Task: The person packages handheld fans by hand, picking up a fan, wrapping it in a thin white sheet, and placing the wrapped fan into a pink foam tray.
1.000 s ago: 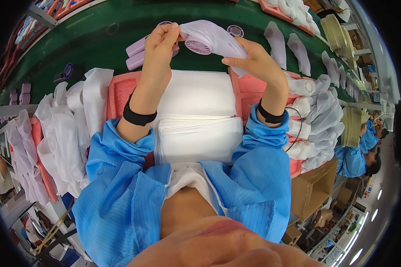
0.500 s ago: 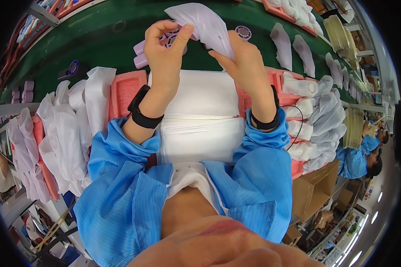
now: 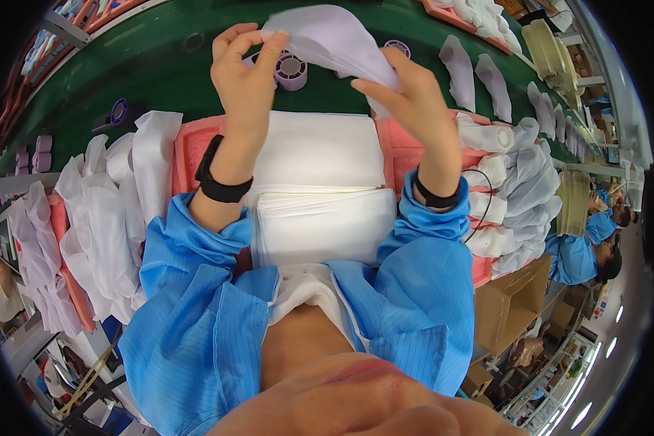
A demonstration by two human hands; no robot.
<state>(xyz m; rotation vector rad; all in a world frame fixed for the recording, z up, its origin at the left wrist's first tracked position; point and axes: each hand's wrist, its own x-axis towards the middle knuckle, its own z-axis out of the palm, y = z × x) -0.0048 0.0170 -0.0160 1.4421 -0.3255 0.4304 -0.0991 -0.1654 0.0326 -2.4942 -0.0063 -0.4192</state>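
Between my hands, above the green work surface, stretches a translucent white bag [image 3: 330, 36] with a faint lilac tint; what is inside, if anything, cannot be made out. My left hand [image 3: 245, 81] is closed, pinching the bag's left end between thumb and fingers. At its lower right end, my right hand [image 3: 418, 98] grips the bag with the thumb below. Just under the bag, beside my left fingers, lies a lilac piece with a round, spoked fan face [image 3: 292, 70]. A second round lilac piece [image 3: 397, 49] shows partly behind my right fingers.
Stacked flat white bags [image 3: 323, 152] lie before me on a pink foam tray [image 3: 196, 149]. Wrapped white bundles [image 3: 109, 218] fill the left; more wrapped pieces [image 3: 519, 189] lie right. Lilac-tinted bagged pieces [image 3: 458, 73] line the green belt [image 3: 174, 65]. A cardboard box [image 3: 512, 301] stands lower right.
My hands have moved farther apart, the left one leftward and the right one rightward. The bag is now drawn out longer between them, and the fan face beneath it shows more.
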